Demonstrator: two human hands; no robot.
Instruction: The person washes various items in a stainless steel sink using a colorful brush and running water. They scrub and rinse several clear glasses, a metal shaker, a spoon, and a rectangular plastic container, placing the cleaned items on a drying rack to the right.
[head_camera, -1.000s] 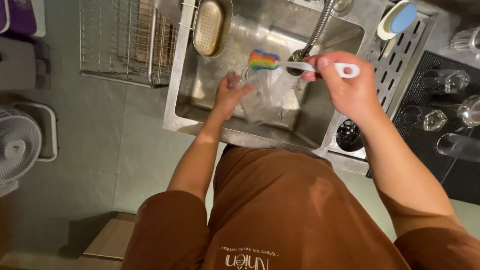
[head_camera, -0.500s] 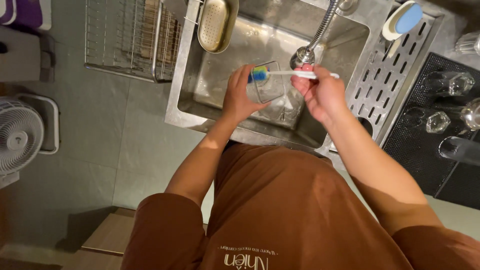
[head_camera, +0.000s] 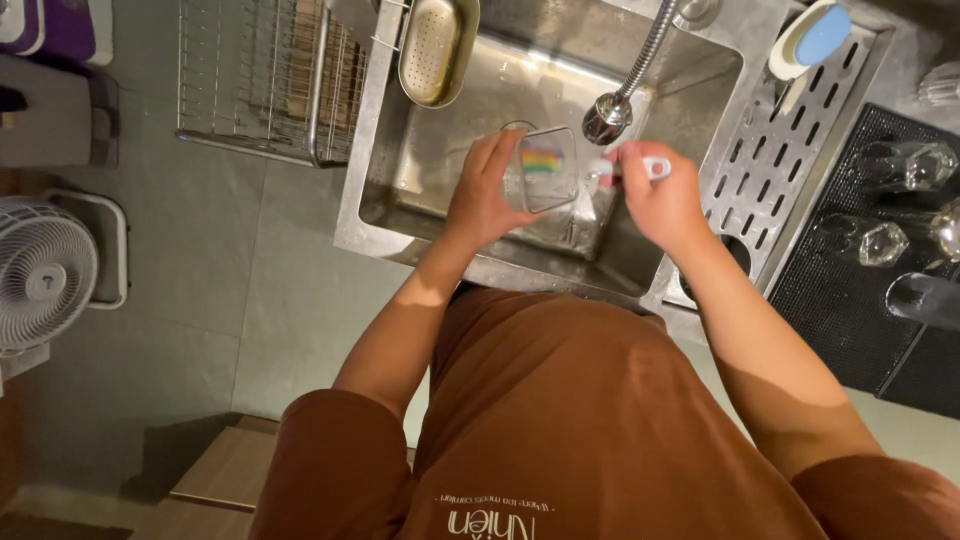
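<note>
Since half a second ago, both hands have drawn closer over the basin, and the striped sponge head of the brush now sits inside the glass rather than at its rim. Left hand (head_camera: 487, 195) wraps its grip around a clear square-sided drinking glass (head_camera: 545, 165), fingers along the near wall and thumb on the side, holding it tilted above the stainless steel sink (head_camera: 400, 190). Right hand (head_camera: 660, 200) closes its grip on the white plastic handle of a bottle brush with a rainbow-striped sponge head (head_camera: 542, 160); the handle runs leftward from the fist into the mouth of the glass, so the sponge lies just left of the right grip and within the left hand's hold. A flexible metal tap (head_camera: 610, 112) hangs just above and between the two hands. An oval perforated metal strainer (head_camera: 432, 50) hangs on the sink's far left edge. A wire dish rack (head_camera: 260, 80) stands left of the sink. On the worktop to the right, several clear glasses (head_camera: 880, 240) lie on a black drying mat (head_camera: 850, 330).
</note>
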